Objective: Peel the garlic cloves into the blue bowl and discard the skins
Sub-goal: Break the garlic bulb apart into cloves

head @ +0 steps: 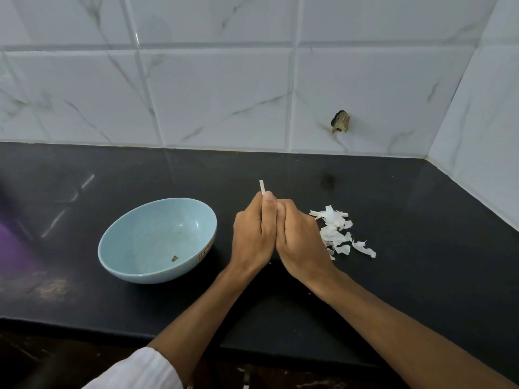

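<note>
Far left of frame, a purple blur [11, 242] at the edge, can't tell what it is. Lower left, a white sleeve [140, 372] on the left arm. On the black counter [393, 290], left of centre: the blue bowl [134, 276], upright, w/ a small brown fleck [174, 258] lying inside near the front wall and a red-and-white sticker [204, 252] on its outer right side.

Just right of the bowl, not touching it, the left hand [254, 237], back toward the camera, fingers curled in, thumb on top pinching a thin pale stalk [262, 187] that pokes up and leans a bit left above the knuckles. Pressed right up against it, centre frame, the right hand [304, 242], also back-up, fingers folded away from view. Can't tell what it's gripping, if anything; whatever sits btwn the two hands is hidden.

Right of the hands, close beside the right hand: a loose pile of white skins [335, 234] on the counter, a few scraps trailing off toward lower right.

Upper right, on the white tiled wall [224, 94], a dark chipped hole [340, 122] low in one tile.
</note>
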### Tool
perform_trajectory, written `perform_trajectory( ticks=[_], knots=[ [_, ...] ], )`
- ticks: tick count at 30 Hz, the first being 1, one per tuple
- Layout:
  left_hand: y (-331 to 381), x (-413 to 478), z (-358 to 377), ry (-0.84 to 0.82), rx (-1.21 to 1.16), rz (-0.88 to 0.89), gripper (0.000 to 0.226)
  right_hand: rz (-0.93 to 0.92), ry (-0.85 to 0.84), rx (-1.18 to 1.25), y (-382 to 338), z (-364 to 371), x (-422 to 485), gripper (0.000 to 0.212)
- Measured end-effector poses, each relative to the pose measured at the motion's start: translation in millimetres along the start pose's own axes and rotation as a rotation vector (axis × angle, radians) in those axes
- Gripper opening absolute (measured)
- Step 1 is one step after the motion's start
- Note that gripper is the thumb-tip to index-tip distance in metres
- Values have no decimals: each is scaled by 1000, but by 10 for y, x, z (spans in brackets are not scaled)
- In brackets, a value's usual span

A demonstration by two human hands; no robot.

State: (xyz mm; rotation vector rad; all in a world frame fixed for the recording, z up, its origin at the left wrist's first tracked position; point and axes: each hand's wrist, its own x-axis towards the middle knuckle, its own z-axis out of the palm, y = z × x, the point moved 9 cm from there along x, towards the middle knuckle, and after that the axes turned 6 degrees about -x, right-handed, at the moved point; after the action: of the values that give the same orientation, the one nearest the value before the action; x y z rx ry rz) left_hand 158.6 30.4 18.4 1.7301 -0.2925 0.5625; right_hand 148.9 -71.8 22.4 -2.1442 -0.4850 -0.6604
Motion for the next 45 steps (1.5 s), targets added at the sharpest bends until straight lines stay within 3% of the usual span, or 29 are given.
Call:
perform_trajectory(
  ticks=[4, 21, 23, 26, 31, 36, 39, 45],
  knots=[
    [-122, -5, -2, -42, 45, -23, 44, -40, 62, -124, -28, 9, -15, 55],
    [-68, -9, -11, -42, 3, -24, 41, 11, 146, -75, -56, -69, -21, 46],
    [-62, -35, 8, -47, 3, -34, 41, 98, 182, -33, 31, -126, -15, 39],
    [-42, -26, 29, -58, 10, -50, 43, 86, 130, 21, 46, -143, -5, 37],
    [-18, -25, 10, -39, -38, -73, 41, 205, 77, 200, 204, -101, 39, 43],
    [-28, 7, -79, 14, -86, -78, 42, 428, -163, 557, 278, 121, 24, 38],
    [-6, 20, -99, 26, -105, -69, 45, 495, -205, 694, 284, 165, 24, 39],
    [-70, 64, -154, 42, -91, -94, 52, 570, -232, 779, 293, 194, 9, 48]
  ],
)
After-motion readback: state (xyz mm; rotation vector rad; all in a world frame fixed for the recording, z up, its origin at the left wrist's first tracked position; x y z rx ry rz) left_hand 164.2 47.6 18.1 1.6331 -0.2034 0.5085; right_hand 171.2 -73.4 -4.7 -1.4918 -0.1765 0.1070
